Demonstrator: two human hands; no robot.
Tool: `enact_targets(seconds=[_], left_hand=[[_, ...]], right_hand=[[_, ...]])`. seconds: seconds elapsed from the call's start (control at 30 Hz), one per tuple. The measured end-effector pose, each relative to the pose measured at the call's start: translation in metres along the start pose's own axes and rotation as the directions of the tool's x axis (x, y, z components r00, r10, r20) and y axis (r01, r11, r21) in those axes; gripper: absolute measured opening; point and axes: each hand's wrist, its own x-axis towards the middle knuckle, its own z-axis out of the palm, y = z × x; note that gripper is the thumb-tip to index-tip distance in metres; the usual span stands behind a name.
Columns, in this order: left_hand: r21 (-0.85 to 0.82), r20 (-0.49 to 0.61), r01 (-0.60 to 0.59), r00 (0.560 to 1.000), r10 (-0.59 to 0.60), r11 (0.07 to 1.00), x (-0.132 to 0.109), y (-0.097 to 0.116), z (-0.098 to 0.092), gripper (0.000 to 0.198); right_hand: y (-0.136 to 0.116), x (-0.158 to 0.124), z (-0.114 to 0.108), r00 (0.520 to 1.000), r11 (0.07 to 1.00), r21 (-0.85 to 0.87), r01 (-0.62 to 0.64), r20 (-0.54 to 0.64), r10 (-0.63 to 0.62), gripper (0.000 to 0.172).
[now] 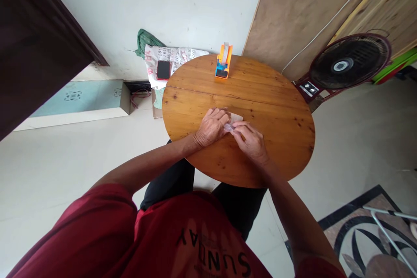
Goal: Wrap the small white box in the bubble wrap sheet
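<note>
My left hand [213,125] rests over a small pale flat item [236,117] on the round wooden table [276,130], its fingers curled across it. Most of that item is covered by my hands. A crumpled bit of clear plastic [228,127] shows between my two hands. My right hand [251,140] pinches this plastic between thumb and fingers, close beside the left fingertips. Toward the far edge of the table stands an orange and blue tape dispenser [223,61] with a roll in it, apart from both hands.
A phone [163,70] lies on a printed white sack [182,55] beyond the table's far left edge. To the right stands a dark red fan [350,63] near the wall. A light blue box-like block [84,97] is on the floor at left.
</note>
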Motion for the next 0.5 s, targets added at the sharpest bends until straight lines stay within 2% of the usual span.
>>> enact_targets(seconds=[0.13, 0.27, 0.4, 0.5], left_hand=[[0.007, 0.059, -0.045, 0.997, 0.044, 0.999, -0.001, -0.002, -0.008, 0.022], [0.023, 0.149, -0.188, 0.972, 0.182, 0.982, -0.009, -0.011, -0.021, 0.026], [0.052, 0.111, -0.270, 0.958, 0.263, 0.961, -0.019, -0.020, -0.025, 0.030], [0.021, 0.071, -0.293, 0.954, 0.291, 0.956, -0.021, -0.023, -0.023, 0.029]], right_hand=[[-0.002, -0.008, 0.000, 0.997, 0.996, -0.081, 0.034, 0.070, -0.028, 0.016], [-0.002, -0.018, -0.002, 0.991, 0.989, -0.130, 0.070, 0.126, -0.053, 0.018], [-0.002, -0.028, -0.004, 0.988, 0.984, -0.144, 0.106, 0.130, -0.087, 0.030], [-0.004, -0.032, -0.006, 0.994, 0.985, -0.148, 0.090, 0.081, -0.079, 0.038]])
